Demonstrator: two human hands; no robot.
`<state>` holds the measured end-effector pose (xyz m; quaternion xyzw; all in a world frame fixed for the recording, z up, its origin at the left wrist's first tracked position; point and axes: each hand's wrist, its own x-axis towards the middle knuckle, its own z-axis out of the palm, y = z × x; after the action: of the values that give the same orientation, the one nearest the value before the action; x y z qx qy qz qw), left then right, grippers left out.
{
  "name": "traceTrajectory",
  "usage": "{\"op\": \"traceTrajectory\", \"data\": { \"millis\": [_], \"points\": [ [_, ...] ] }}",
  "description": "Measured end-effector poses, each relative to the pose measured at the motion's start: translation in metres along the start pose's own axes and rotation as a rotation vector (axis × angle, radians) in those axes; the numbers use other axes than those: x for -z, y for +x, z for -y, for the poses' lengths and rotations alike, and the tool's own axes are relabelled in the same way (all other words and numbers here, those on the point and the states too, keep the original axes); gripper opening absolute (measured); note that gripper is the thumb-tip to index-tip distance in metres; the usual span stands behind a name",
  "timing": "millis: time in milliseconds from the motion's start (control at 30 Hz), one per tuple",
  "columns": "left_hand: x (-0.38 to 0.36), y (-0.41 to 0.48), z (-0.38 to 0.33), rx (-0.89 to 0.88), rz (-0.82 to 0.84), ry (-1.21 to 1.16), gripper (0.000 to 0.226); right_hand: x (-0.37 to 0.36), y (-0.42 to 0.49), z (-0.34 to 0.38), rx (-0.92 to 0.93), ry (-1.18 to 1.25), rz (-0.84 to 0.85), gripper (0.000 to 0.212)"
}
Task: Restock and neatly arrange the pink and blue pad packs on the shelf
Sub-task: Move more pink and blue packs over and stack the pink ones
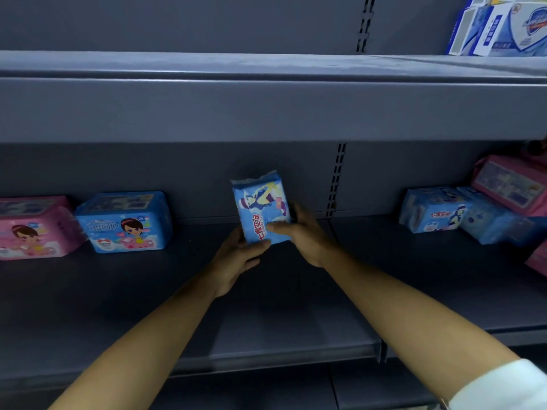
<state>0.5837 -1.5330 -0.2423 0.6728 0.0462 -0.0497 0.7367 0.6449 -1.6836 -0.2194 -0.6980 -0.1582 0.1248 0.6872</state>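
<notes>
Blue pad pack is held upright over mid shelf, pinched btwn left hand at bottom edge & right hand on its side, fingers pressed to wrapper.

Blue cartoon-printed pack; pink pack; grey shelf.

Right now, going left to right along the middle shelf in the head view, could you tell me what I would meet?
Pink pack → blue cartoon-girl pack → left hand → held blue pack → right hand → blue packs → tilted pink pack.
</notes>
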Motion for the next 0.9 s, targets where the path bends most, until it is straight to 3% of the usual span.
{"op": "traceTrajectory", "data": {
  "millis": [67, 200, 267, 367, 400, 533, 667, 900],
  "points": [
    [0.001, 0.0, 0.0, -0.036, -0.056, -0.015, 0.05, -0.002, 0.0, 0.0, -0.029, 0.052, 0.022, 0.068],
    [0.009, 0.005, -0.006, -0.208, -0.232, 0.042, 0.067, 0.004, -0.001, 0.001, -0.033, 0.002, 0.012, 0.04],
    [0.011, 0.006, -0.01, -0.26, -0.271, 0.105, 0.069, 0.007, -0.001, 0.003, 0.022, -0.006, -0.016, 0.057],
    [0.013, 0.004, -0.015, -0.305, -0.303, 0.184, 0.067, 0.01, 0.005, -0.001, 0.056, -0.029, -0.099, 0.111],
    [0.014, 0.004, -0.015, -0.305, -0.307, 0.212, 0.068, 0.009, 0.006, -0.002, 0.065, -0.097, -0.095, 0.114],
    [0.021, 0.007, -0.012, -0.263, -0.334, 0.23, 0.086, 0.005, 0.003, -0.003, 0.074, -0.425, -0.095, 0.072],
    [0.025, 0.01, -0.008, -0.251, -0.341, 0.144, 0.094, 0.003, 0.002, -0.01, 0.054, -0.476, -0.11, 0.064],
    [0.033, 0.018, -0.002, -0.189, -0.388, 0.165, 0.042, -0.006, 0.006, -0.018, 0.011, -0.533, -0.104, 0.056]
  ]
}}
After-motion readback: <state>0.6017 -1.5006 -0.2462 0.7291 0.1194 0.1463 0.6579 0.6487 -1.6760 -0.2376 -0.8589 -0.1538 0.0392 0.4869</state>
